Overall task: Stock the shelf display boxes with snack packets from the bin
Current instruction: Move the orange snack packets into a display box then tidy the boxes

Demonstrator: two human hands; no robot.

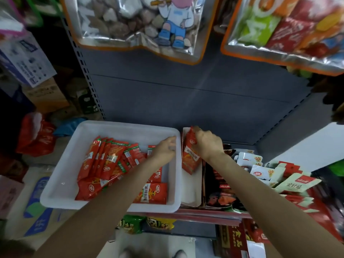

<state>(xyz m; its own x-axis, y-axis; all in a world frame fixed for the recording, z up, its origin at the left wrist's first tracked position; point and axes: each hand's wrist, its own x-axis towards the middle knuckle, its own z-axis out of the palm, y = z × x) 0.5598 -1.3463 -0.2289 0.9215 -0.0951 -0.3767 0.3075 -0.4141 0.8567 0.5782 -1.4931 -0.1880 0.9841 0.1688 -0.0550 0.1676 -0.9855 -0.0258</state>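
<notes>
Snack packet: standing upright inside the display box, long axis vertical.
Right hand: pinching its top edge.
Left hand: reaching into the white bin, fingers curling over red packets; grasp unclear.

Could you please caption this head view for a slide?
Right hand sets red packets into display box; left hand reaches into white bin.

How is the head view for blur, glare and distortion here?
Head view: wide-angle bend, the shelf upright leans and curves; motion blur smears the hanging bags up top and the frame edges; glare streaks the bags' foil; light is dim, the back panel dark. The bin, red packets, left hand and right hand stay fairly sharp.
</notes>
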